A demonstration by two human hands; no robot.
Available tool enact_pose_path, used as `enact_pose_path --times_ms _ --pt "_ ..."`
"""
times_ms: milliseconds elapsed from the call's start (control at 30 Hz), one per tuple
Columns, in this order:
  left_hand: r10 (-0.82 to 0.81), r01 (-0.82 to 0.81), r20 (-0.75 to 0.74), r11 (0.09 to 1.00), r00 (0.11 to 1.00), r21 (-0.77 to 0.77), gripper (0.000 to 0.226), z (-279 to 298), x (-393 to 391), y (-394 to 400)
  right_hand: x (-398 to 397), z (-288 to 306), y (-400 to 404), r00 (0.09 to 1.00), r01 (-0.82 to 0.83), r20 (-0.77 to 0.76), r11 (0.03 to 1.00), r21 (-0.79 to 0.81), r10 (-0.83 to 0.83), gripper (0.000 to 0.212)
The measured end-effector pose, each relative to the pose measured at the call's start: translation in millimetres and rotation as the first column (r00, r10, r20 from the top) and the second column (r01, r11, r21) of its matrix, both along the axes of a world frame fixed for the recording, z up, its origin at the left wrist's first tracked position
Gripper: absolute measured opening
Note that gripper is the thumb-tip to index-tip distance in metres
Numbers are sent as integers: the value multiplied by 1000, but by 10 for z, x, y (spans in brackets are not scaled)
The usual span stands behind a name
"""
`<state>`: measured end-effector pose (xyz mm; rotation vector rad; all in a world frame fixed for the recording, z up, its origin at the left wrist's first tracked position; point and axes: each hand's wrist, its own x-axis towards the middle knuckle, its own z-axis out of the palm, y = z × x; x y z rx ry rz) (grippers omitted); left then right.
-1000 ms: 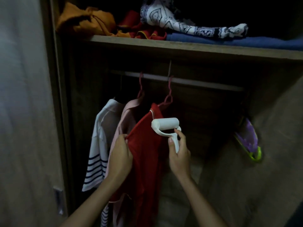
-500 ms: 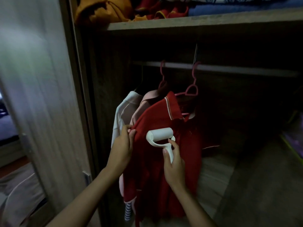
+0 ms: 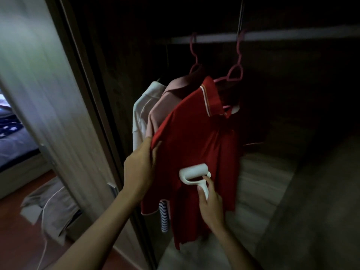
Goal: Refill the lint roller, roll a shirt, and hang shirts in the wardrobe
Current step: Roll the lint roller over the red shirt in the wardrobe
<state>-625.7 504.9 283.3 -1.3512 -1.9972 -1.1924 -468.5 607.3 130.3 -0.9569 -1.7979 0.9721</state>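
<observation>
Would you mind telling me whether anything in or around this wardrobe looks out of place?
Inside, nothing stands out: the red shirt hangs on its pink hanger while the right hand holds the lint roller against it. Outside, a grey garment lies crumpled on the floor by the wardrobe door.

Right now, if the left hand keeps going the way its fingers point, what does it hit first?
The left hand points up-right, already gripping the red shirt at its edge; the pink shirt probably comes next, depth unclear.
</observation>
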Motion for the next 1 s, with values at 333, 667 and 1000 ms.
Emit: enact_pose_path --times_ms 333,667,1000 --pt "-99 91 -108 993 989 -80 41 -118 -43 -137 -32 209 113 991 44 -131 998 47 -38 35" --pt "43 -48 -43 993 998 -107 52 -162 -103 -182 -4 -558 -40 983 -44 175 998 -47 52 43" --pt "23 -21 15 992 1000 -123 32 -496 -323 -232 -41 -617 -89 979 -76 181 994 -75 88 51"
